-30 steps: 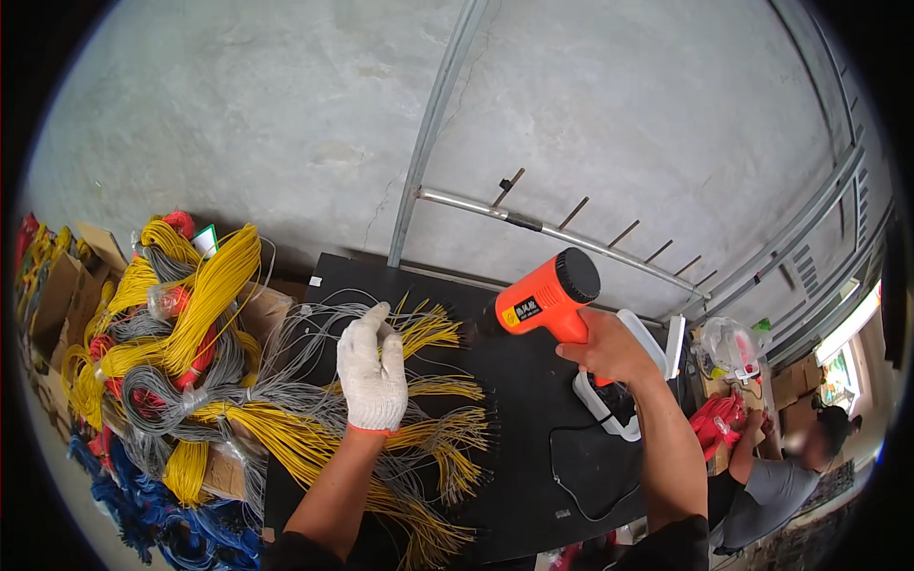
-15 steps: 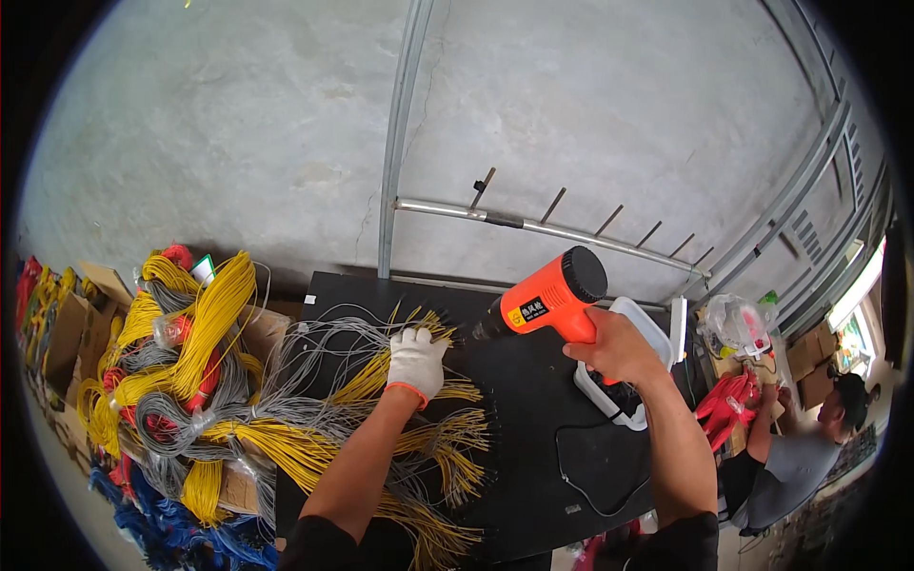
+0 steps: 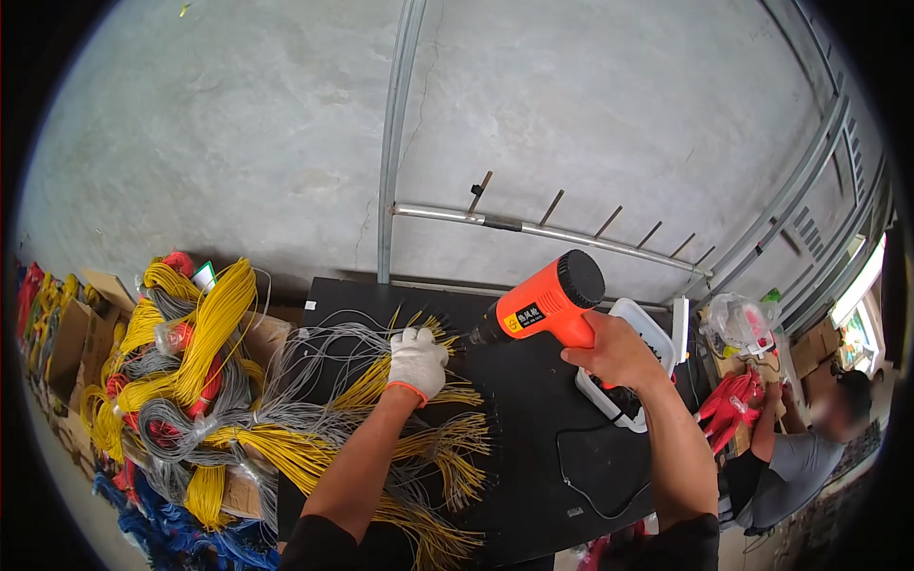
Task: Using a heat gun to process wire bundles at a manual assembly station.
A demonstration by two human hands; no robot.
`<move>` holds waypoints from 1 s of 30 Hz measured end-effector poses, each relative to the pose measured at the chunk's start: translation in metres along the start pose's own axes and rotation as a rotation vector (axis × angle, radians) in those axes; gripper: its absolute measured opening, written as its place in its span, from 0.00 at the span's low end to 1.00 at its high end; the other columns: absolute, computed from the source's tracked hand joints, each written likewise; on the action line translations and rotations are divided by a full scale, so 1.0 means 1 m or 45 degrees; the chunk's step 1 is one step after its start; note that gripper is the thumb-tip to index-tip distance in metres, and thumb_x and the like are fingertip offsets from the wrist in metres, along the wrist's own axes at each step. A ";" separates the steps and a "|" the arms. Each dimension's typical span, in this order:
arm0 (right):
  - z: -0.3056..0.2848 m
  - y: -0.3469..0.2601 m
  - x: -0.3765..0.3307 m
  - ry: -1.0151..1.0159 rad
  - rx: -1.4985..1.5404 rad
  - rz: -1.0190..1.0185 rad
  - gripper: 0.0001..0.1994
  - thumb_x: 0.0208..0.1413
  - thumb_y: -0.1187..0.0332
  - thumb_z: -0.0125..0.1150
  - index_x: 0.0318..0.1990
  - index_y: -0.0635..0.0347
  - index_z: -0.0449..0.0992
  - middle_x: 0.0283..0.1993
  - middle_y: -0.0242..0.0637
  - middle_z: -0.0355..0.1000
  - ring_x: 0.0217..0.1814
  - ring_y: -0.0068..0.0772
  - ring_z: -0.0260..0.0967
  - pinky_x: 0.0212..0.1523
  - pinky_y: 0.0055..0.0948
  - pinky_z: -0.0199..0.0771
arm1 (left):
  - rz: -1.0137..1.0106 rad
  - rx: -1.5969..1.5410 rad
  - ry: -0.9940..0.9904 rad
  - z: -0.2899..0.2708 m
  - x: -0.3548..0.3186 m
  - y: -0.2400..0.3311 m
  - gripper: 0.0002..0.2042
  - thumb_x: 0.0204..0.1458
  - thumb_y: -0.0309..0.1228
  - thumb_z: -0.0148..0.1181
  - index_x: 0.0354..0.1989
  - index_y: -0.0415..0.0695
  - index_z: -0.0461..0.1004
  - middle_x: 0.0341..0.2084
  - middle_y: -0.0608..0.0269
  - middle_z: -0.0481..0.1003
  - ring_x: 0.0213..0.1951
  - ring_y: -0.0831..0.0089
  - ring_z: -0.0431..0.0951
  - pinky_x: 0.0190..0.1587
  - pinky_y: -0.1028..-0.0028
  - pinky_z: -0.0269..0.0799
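My right hand point(image 3: 619, 354) is wrapped round the handle of an orange heat gun point(image 3: 535, 303) with a black rear cap. Its dark nozzle points left, just short of the wire tips beside my left hand. My left hand point(image 3: 418, 364), in a white knitted glove with an orange cuff, is closed over a bundle of yellow wires point(image 3: 367, 388); its fingertips are partly hidden. More yellow and grey wires point(image 3: 447, 443) fan out below it, their dark-tipped ends spread over the black table point(image 3: 524, 447).
Coiled yellow, grey and red cables point(image 3: 195, 381) pile up at the left, near cardboard boxes point(image 3: 81, 333). A white plastic bin point(image 3: 657, 328) stands right of the heat gun, with a black cord point(image 3: 564, 466) below. Farther right, a person point(image 3: 804, 466) sits beside red cables point(image 3: 731, 409). Metal rods point(image 3: 552, 207) jut from the wall rail.
The heat gun has shifted very slightly left and down. My left hand keeps its place on the wires. The person at the right has moved their head slightly.
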State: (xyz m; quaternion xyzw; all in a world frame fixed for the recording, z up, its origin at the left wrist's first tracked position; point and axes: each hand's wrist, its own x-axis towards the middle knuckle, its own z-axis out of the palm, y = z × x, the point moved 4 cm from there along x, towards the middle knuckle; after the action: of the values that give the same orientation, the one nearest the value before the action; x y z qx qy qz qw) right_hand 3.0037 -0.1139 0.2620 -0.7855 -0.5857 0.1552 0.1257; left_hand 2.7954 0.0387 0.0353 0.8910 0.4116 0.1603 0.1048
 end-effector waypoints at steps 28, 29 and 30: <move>0.012 0.008 0.015 -0.096 -0.063 0.045 0.23 0.53 0.60 0.73 0.51 0.66 0.78 0.42 0.55 0.81 0.50 0.61 0.79 0.54 0.49 0.76 | -0.140 -0.493 1.093 -0.105 -0.045 -0.014 0.17 0.54 0.19 0.62 0.52 0.44 0.81 0.42 0.57 0.79 0.47 0.57 0.76 0.56 0.60 0.71; 0.012 -0.002 0.014 -0.053 -0.083 0.018 0.23 0.52 0.60 0.73 0.51 0.66 0.78 0.42 0.55 0.81 0.50 0.61 0.79 0.54 0.48 0.76 | -0.163 -0.568 1.095 -0.115 -0.049 -0.017 0.17 0.54 0.20 0.63 0.52 0.45 0.81 0.43 0.57 0.79 0.48 0.56 0.76 0.56 0.60 0.70; 0.013 -0.006 0.014 -0.017 -0.105 -0.001 0.23 0.52 0.60 0.74 0.50 0.66 0.78 0.42 0.55 0.81 0.50 0.60 0.79 0.54 0.48 0.76 | -0.191 -0.648 1.088 -0.120 -0.053 -0.019 0.17 0.54 0.20 0.64 0.52 0.46 0.81 0.44 0.58 0.79 0.49 0.56 0.76 0.57 0.59 0.70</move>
State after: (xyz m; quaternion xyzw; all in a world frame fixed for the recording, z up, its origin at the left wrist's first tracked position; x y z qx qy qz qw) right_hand 2.9970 -0.0984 0.2508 -0.7889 -0.5926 0.1360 0.0894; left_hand 2.7055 0.0171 0.1301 0.6599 0.4285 0.5981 0.1521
